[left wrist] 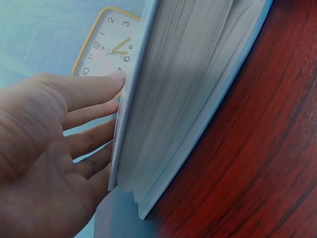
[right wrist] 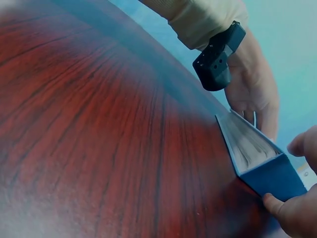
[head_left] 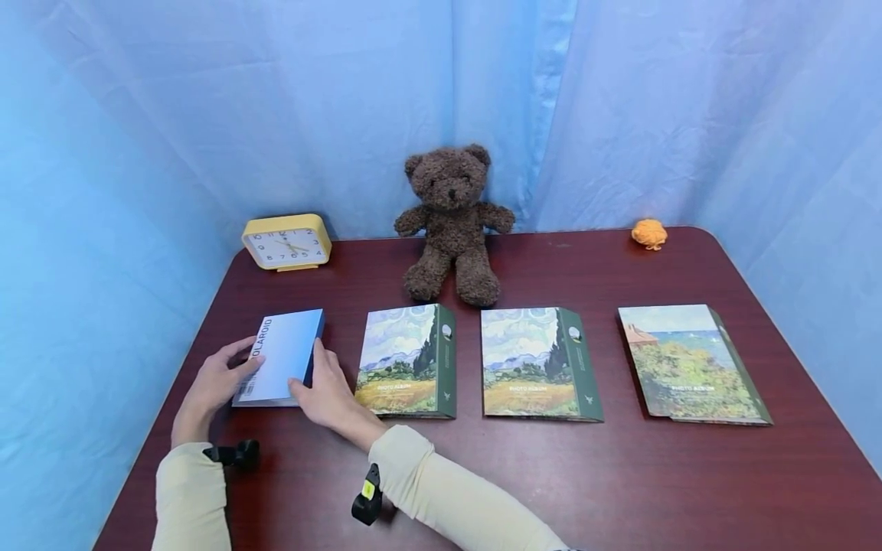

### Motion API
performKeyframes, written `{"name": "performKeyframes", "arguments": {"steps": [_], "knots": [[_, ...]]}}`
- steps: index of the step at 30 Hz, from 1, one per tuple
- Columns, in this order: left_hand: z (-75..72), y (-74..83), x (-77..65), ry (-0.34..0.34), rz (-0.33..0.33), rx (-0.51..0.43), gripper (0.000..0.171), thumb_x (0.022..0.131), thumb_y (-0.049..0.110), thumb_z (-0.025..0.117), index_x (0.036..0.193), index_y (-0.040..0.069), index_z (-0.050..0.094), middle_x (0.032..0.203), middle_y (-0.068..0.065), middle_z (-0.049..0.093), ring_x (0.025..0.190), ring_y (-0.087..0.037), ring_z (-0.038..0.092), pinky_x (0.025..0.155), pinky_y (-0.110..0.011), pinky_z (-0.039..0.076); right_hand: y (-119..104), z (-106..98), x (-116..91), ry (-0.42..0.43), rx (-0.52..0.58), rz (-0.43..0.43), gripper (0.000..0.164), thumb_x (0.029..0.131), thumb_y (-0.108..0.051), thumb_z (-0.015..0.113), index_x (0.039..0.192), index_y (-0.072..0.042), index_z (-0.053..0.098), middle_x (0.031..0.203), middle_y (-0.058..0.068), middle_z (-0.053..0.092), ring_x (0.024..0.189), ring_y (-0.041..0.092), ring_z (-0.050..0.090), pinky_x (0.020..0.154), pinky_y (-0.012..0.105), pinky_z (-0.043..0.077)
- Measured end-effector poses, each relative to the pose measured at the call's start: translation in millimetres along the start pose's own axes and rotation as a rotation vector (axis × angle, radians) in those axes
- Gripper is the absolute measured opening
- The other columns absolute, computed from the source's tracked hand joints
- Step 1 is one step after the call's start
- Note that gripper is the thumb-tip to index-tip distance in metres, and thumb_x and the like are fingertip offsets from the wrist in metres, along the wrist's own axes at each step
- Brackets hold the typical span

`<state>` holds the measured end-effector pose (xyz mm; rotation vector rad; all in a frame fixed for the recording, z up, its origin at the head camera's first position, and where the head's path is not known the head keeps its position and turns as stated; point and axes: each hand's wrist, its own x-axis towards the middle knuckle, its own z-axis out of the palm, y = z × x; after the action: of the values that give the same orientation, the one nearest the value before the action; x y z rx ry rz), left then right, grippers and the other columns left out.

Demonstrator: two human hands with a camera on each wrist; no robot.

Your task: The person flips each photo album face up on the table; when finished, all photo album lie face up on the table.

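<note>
A blue-and-white photo album (head_left: 285, 348), with dark lettering along its left side, lies on the table at the left. Its page edges show between the covers in the left wrist view. My left hand (head_left: 215, 383) is at the album's left edge, fingers fairly straight and touching the top cover (left wrist: 130, 94). From the right, my right hand (head_left: 329, 394) grips the spine side. Its thumb (right wrist: 303, 145) lies at the top cover, and a fingertip (right wrist: 271, 202) touches the spine's lower edge (right wrist: 272, 181). Parts of both hands are hidden.
Right of the hands lie two green-spined photo albums (head_left: 400, 360) (head_left: 527, 360) and another with a seaside garden cover (head_left: 689, 363). Behind them are a yellow clock (head_left: 288, 243), a brown teddy bear (head_left: 451, 222) and an orange yarn ball (head_left: 649, 233). Blue curtains (head_left: 344, 99) surround the table (head_left: 551, 482).
</note>
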<state>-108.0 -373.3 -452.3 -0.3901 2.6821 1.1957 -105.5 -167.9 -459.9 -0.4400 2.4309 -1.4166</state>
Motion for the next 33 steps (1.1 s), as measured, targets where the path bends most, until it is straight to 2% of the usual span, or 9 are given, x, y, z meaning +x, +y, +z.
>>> {"name": "performKeyframes", "arguments": {"steps": [4, 11, 18, 22, 26, 30, 33], "knots": [[0.7, 1.1, -0.4, -0.005, -0.017, -0.015, 0.068, 0.093, 0.044, 0.048, 0.147, 0.009, 0.025, 0.144, -0.028, 0.025, 0.120, -0.042, 0.033, 0.094, -0.057, 0.036, 1, 3, 1, 0.031, 0.025, -0.004, 0.071, 0.092, -0.029, 0.054, 0.149, -0.010, 0.015, 0.147, 0.007, 0.028, 0.131, 0.014, 0.032, 0.104, 0.027, 0.032], [1.3, 4.0, -2.5, 0.001, -0.043, -0.016, 0.072, 0.091, 0.047, 0.050, 0.147, 0.010, 0.024, 0.147, -0.027, 0.019, 0.126, -0.044, 0.027, 0.097, -0.061, 0.031, 1, 4, 0, 0.038, 0.052, -0.001, 0.069, 0.093, -0.029, 0.053, 0.149, -0.014, 0.016, 0.147, 0.005, 0.028, 0.130, 0.014, 0.034, 0.102, 0.028, 0.034], [2.0, 7.2, -2.5, -0.004, -0.048, 0.024, 0.081, 0.087, 0.055, 0.051, 0.147, 0.007, 0.024, 0.144, -0.029, 0.023, 0.120, -0.044, 0.034, 0.094, -0.057, 0.038, -3, 0, 0, 0.022, 0.071, 0.005, 0.068, 0.093, -0.032, 0.051, 0.149, -0.019, 0.015, 0.147, 0.006, 0.025, 0.130, 0.017, 0.034, 0.103, 0.032, 0.034], [3.8, 11.8, -3.1, -0.024, -0.051, 0.022, 0.087, 0.085, 0.059, 0.051, 0.147, 0.005, 0.021, 0.144, -0.030, 0.023, 0.119, -0.044, 0.034, 0.093, -0.056, 0.039, -6, -6, 1, 0.017, 0.072, -0.010, 0.068, 0.093, -0.034, 0.050, 0.149, -0.021, 0.014, 0.148, 0.006, 0.025, 0.130, 0.018, 0.034, 0.103, 0.034, 0.034], [5.7, 17.2, -2.6, -0.051, -0.057, 0.045, 0.092, 0.084, 0.062, 0.050, 0.148, 0.005, 0.017, 0.146, -0.030, 0.018, 0.124, -0.046, 0.028, 0.095, -0.060, 0.034, -9, -12, 1, 0.023, 0.063, -0.021, 0.069, 0.092, -0.037, 0.051, 0.149, -0.025, 0.014, 0.148, 0.005, 0.027, 0.132, 0.019, 0.033, 0.103, 0.035, 0.034], [8.0, 22.8, -3.2, -0.083, -0.053, 0.069, 0.093, 0.084, 0.065, 0.045, 0.149, 0.008, 0.012, 0.147, -0.029, 0.015, 0.127, -0.046, 0.023, 0.096, -0.064, 0.029, -11, -17, 1, 0.033, 0.083, -0.029, 0.069, 0.091, -0.041, 0.051, 0.148, -0.029, 0.015, 0.147, 0.000, 0.030, 0.132, 0.017, 0.033, 0.102, 0.036, 0.035], [10.2, 27.6, -4.3, -0.098, -0.026, 0.057, 0.090, 0.085, 0.064, 0.044, 0.149, 0.010, 0.012, 0.148, -0.027, 0.015, 0.129, -0.046, 0.024, 0.096, -0.064, 0.028, -14, -22, 1, 0.047, 0.102, -0.041, 0.067, 0.091, -0.043, 0.051, 0.148, -0.030, 0.018, 0.146, 0.000, 0.034, 0.130, 0.017, 0.036, 0.100, 0.037, 0.038]]}}
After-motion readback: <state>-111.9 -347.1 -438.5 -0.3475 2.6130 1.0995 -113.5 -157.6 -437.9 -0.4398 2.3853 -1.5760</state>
